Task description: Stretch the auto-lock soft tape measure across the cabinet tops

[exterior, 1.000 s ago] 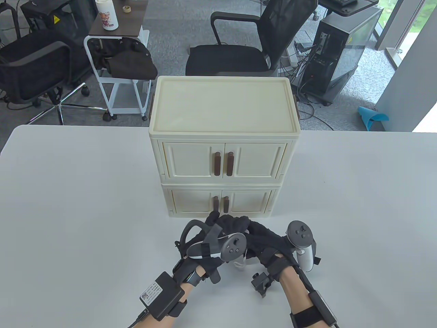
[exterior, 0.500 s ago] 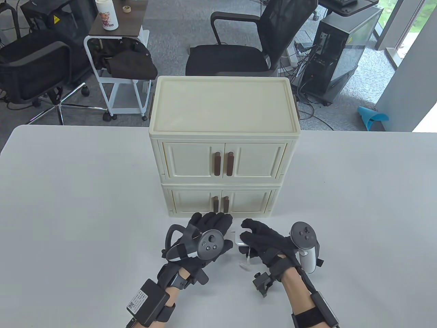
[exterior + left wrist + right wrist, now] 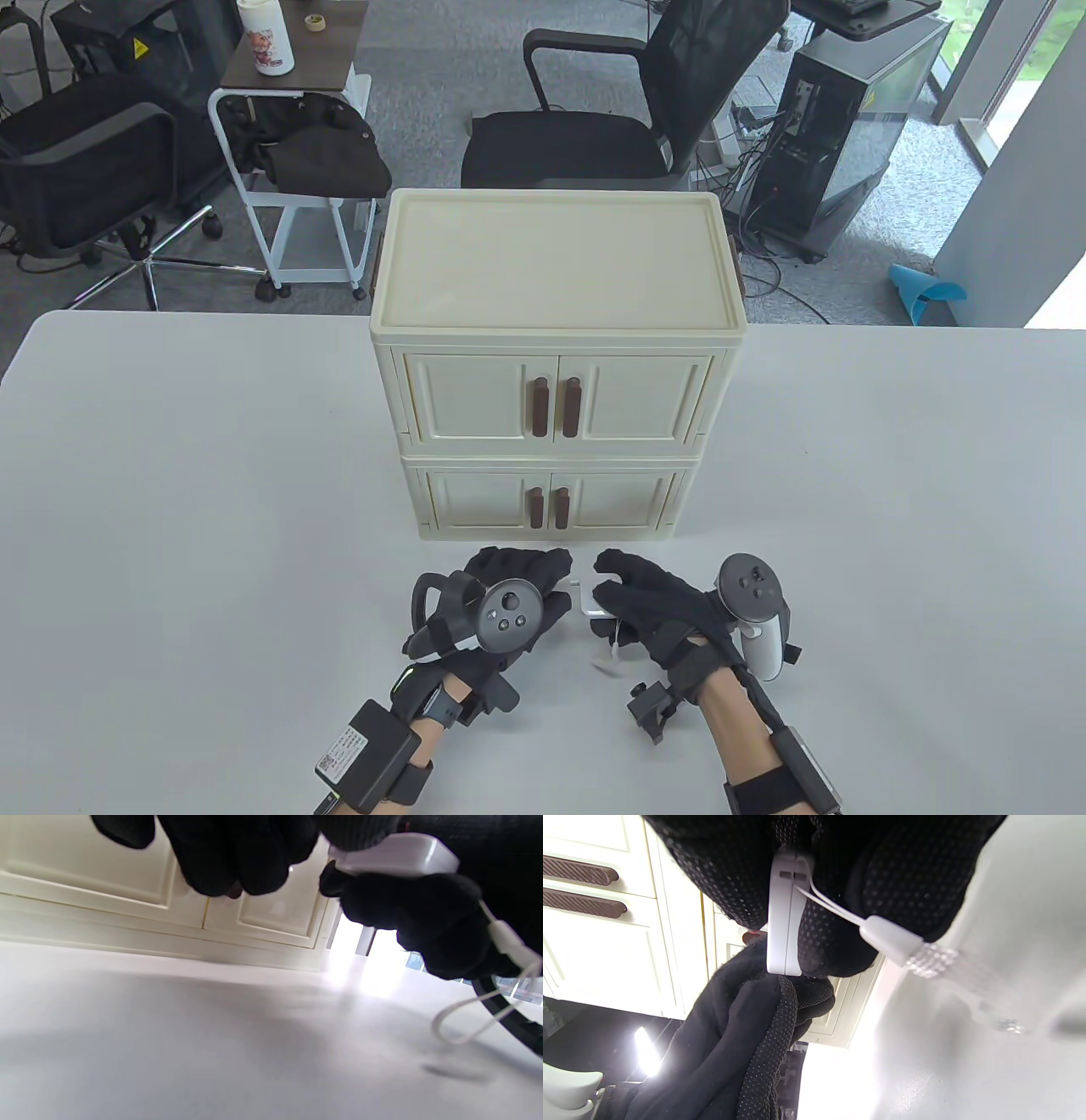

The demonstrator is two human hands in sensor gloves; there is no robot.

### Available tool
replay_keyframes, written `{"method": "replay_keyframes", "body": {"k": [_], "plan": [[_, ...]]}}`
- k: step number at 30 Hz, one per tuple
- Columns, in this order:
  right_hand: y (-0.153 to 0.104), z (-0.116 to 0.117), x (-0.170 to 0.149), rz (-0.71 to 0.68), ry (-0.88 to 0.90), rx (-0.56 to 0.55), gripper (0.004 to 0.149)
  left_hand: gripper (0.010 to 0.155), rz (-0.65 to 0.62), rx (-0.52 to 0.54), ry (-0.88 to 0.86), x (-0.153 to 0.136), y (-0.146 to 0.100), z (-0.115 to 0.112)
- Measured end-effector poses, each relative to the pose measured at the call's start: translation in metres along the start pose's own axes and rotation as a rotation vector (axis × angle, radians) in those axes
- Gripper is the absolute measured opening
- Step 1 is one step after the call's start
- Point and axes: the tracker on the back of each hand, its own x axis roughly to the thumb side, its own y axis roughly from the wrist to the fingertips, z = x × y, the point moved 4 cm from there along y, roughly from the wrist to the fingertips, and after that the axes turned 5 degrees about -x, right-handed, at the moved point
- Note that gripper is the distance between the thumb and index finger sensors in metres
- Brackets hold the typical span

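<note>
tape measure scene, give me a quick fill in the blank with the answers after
1. The white tape measure case is held by the ____ hand.
2. The cabinet has ____ stacked tiers of doors.
3. The door handles are ____ in colour.
4. The wrist strap hangs from the ____.

Answers: right; two; brown; case

Cream cabinet (image 3: 556,365) is showing dark brown ribbed door handles (image 3: 555,407); black dotted gloves are covering the right hand (image 3: 653,607), gripping the white tape measure (image 3: 784,916) on a pale grey table (image 3: 212,475).

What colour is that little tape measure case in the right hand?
White; the tape measure case shows best in the right wrist view, held by the right hand.
</note>
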Motion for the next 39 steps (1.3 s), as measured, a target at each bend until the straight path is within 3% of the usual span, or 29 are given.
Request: {"method": "replay_keyframes", "body": {"k": [23, 28, 33, 39], "plan": [[0.000, 0.013, 0.009, -0.017, 0.029, 0.061, 0.056, 0.045, 0.006, 0.081, 0.010, 0.004, -0.007, 0.005], [0.002, 0.007, 0.022, -0.024, 0.075, 0.075, 0.057, 0.044, 0.006, 0.115, 0.003, 0.005, -0.008, 0.022], [0.001, -0.012, 0.044, -0.052, 0.050, 0.055, 0.057, 0.044, 0.023, 0.129, -0.012, -0.003, -0.014, 0.045], [0.000, -0.049, 0.087, -0.098, 0.045, 0.021, 0.056, 0.044, 0.081, 0.195, 0.018, -0.024, -0.030, 0.103]]}}
